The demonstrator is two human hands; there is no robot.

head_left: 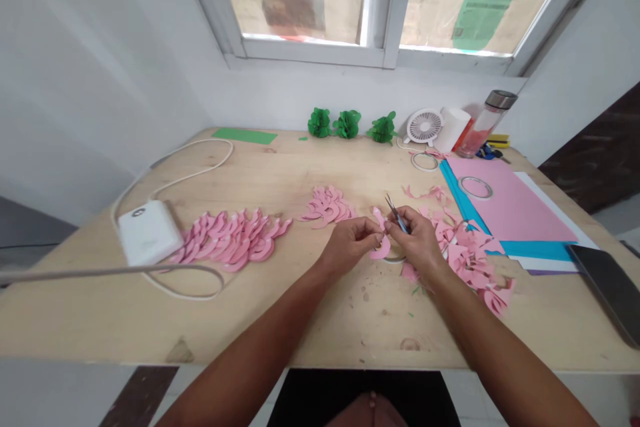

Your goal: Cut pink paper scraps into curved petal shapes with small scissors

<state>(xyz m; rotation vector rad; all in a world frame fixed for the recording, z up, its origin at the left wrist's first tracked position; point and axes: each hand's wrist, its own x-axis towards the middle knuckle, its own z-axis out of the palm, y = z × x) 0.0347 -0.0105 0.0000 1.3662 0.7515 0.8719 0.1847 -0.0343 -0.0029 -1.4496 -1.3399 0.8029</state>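
Between my two hands, above the middle of the table, is a curved pink paper cutout (381, 251). My left hand (354, 239) pinches it with thumb and forefinger. My right hand (413, 235) is closed around a pair of small scissors (397, 215), their blades pointing up and away from me. The right fingertips meet the left ones at the cutout, and the exact contact is hidden. Just behind my left hand lies a small pile of pink cutouts (327, 205). A larger overlapping row of curved pink cutouts (235, 237) spreads to the left.
Pink paper scraps (470, 257) lie right of my right hand. Farther right are stacked coloured sheets (515, 203), a tape roll (476, 188) and a phone (603, 287). A white power bank (150, 233) with a cable sits left. Green paper balls (347, 124), a fan (424, 127) and a bottle (486, 125) stand behind.
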